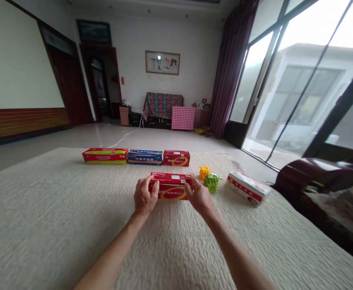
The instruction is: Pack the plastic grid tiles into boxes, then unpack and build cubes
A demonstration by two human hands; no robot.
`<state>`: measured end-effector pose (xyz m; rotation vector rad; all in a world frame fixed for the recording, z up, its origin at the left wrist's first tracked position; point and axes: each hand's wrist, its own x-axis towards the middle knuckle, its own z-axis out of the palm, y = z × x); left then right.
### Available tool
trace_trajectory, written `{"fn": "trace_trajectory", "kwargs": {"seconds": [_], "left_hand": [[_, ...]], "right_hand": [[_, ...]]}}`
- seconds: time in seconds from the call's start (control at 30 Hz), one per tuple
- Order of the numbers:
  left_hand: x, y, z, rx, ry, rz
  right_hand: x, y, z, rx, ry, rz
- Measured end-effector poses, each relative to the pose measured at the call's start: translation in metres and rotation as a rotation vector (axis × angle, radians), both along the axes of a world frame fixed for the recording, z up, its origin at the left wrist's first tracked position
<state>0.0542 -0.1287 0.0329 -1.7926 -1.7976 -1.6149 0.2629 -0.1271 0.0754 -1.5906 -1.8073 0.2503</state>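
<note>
A long red box (171,186) with a yellow oval on its front lies on the beige quilted cover (58,225) in front of me. My left hand (145,197) grips its left end, thumb on the front and fingers over the top. My right hand (198,195) holds the right end the same way. Just right of that hand sit a green spiky ball (212,182) and a yellow spiky ball (204,172).
Further back stand three boxes in a row: a red-and-yellow one (105,156), a blue one (144,157) and a red one (176,158). A white-and-red box (248,187) lies at the right. A dark wooden chair (312,173) stands past the cover's right edge.
</note>
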Motion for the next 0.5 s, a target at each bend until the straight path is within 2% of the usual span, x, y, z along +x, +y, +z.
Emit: {"fn": "trace_trajectory", "kwargs": {"seconds": [0.13,0.27,0.37,0.5], "left_hand": [[-0.002,-0.004,-0.016,-0.069,-0.061,0.024],[-0.004,0.002,-0.024,-0.066,-0.099,-0.038],[-0.007,0.007,-0.027,-0.056,-0.162,-0.148],[-0.009,0.009,-0.028,-0.177,-0.331,-0.288]], "right_hand": [[-0.006,-0.007,-0.025,-0.017,0.202,-0.021],[-0.006,-0.002,-0.036,0.049,0.377,-0.032],[-0.005,0.006,-0.040,-0.055,0.600,0.092],[-0.004,0.017,-0.045,-0.228,0.921,0.298]]}}
